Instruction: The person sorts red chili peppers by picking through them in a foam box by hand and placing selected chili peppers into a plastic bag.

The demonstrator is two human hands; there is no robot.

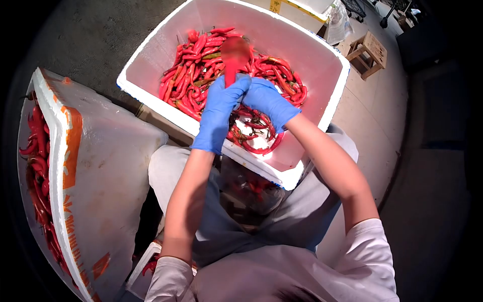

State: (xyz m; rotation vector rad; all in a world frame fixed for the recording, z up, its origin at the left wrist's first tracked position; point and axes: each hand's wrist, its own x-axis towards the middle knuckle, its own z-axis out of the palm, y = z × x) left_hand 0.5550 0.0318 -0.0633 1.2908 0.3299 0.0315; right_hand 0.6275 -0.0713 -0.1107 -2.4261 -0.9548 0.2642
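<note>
The left hand [220,100] has its fingers closed around a pepper [230,74] over the box [316,68]; the right hand [269,100] meets it, its own hold hidden, so one cannot tell. A light, steady pinch should spare the skin.

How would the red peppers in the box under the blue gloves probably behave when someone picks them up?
The red peppers may be slippery, since their smooth skins shine. Being slim and curved, each would probably rock more than roll. Crowded together, neighbours may slide along.
</note>
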